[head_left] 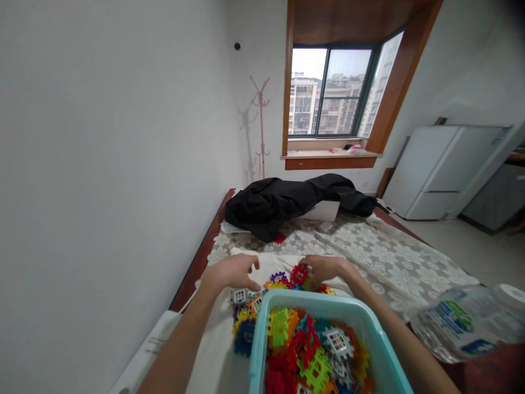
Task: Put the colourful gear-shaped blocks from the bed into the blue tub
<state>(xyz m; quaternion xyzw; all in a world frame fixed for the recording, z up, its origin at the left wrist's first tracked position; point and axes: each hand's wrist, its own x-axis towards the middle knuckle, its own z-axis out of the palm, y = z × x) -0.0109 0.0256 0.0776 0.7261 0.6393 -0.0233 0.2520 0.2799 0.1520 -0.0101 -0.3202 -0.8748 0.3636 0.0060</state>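
Observation:
A light blue plastic bin (315,297) stands close in front of me, filled with colourful toothed plastic building blocks (315,368). More such blocks (245,317) lie in a loose heap beyond its far rim and along its left side. My left hand (234,272) is over the left part of this heap, thumb and fingers apart, with nothing between them. Just under it lies a grey block (239,296) with a window pattern. Beyond the bin's far rim, my right hand (324,268) has its fingers closed on a red block (299,274). Its fingertips are partly hidden.
White cloth and a flowered grey cover (394,262) spread over the low surface. A black garment (279,202) lies across its far end, with a red block (279,238) beside it. A large clear bottle (463,323) is at right. A wall (123,164) borders the left.

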